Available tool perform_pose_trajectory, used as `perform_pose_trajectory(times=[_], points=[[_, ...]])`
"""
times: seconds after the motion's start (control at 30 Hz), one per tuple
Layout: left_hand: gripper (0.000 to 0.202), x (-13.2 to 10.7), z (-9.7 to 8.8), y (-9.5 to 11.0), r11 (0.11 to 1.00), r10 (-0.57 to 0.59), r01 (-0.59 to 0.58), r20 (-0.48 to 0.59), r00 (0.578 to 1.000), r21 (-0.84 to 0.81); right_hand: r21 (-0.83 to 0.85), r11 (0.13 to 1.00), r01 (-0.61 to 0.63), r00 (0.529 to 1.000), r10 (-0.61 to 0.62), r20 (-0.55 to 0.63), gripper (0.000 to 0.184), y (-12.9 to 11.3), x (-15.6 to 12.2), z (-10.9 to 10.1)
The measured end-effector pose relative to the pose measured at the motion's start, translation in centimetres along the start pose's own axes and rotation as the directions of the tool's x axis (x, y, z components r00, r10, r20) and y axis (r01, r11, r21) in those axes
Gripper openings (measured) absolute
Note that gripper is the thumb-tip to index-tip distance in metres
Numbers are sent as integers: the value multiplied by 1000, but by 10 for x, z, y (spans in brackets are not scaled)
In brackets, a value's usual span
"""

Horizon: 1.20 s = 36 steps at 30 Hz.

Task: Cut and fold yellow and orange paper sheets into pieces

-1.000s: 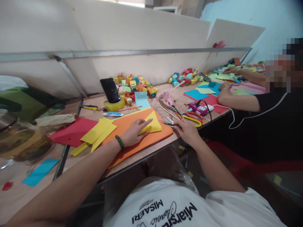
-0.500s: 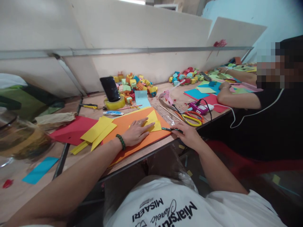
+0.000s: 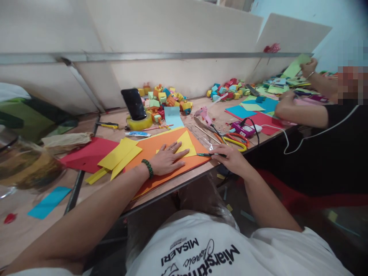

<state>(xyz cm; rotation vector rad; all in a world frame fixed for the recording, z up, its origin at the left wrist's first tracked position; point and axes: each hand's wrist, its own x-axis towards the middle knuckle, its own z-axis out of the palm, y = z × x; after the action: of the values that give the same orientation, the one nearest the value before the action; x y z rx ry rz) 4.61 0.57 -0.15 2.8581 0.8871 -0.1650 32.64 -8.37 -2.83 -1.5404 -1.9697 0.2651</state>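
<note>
My left hand [image 3: 168,159] lies flat with fingers spread, pressing a folded yellow paper [image 3: 186,143] onto the orange sheets [image 3: 146,143]. Pinched in my right hand [image 3: 231,157] is a slim dark pen-like tool [image 3: 203,155]; its exact kind is hard to make out. The tool's tip meets the lower right corner of the yellow paper. More yellow paper pieces [image 3: 119,155] overlap the left side of the orange sheets, beside a red sheet [image 3: 89,155].
A phone [image 3: 133,103] leans on a yellow tape roll [image 3: 139,122]. Small coloured paper cubes [image 3: 163,99] are heaped behind. At right lie a pink glue gun [image 3: 203,113], yellow-handled scissors [image 3: 234,143] and a purple power strip [image 3: 243,129]. A co-worker's arm [image 3: 304,115] rests farther right.
My hands stay almost in place; the tool's tip remains at the yellow paper's corner. The co-worker has lifted a green sheet with one hand.
</note>
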Motion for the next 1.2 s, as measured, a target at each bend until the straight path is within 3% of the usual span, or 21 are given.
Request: perform_pose_trajectory(times=[0.3,0.93,1.2], points=[[60,0,0,1,1000,4,-4,4,1000,-9,4,1000,20,1000,-20,13,22,5,-1,2],[62,0,-2,3,999,3,-3,0,1000,-35,-22,999,47,999,-47,15,23,-16,-4,6],[74,0,-2,4,998,2,-2,-2,1000,-59,-34,996,80,997,-80,8,23,-27,1,12]])
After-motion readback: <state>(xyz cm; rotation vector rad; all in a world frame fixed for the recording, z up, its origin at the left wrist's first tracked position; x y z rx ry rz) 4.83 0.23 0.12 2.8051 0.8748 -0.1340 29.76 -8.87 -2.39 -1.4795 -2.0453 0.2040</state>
